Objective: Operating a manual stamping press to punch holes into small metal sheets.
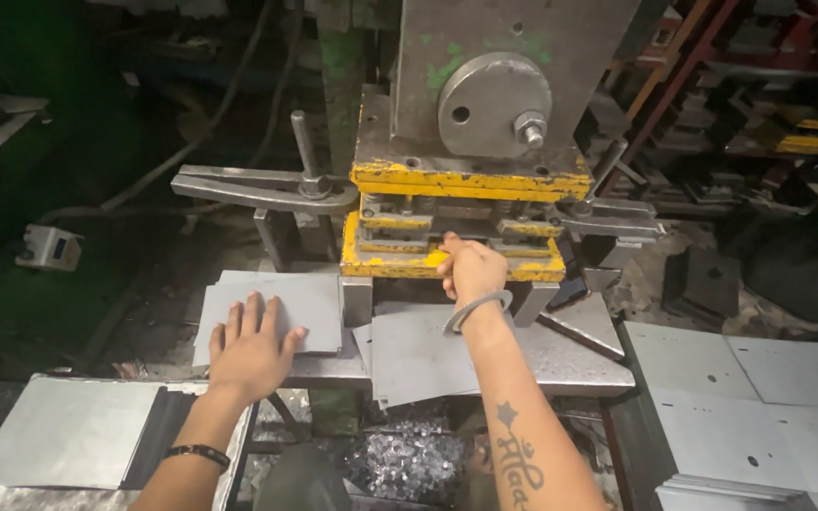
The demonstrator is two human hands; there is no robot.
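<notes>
While flat on the grey sheet stack (272, 305), left hand (251, 352) open; right hand (471, 269) perhaps gripping the yellow die (400, 265).

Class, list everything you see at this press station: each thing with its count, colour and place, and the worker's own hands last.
press machine: one, grey steel, centre back
die block: one, chipped yellow, under the press
clamp arm: one, grey, left of the die
sheet stack: one, grey, left of the die, under the left hand
punched sheets: several, grey, lower right
metal scrap: one heap, silvery, below the table
left hand: flat, fingers spread on the sheet stack
right hand: reaching into the die block, bangle on the wrist
</notes>
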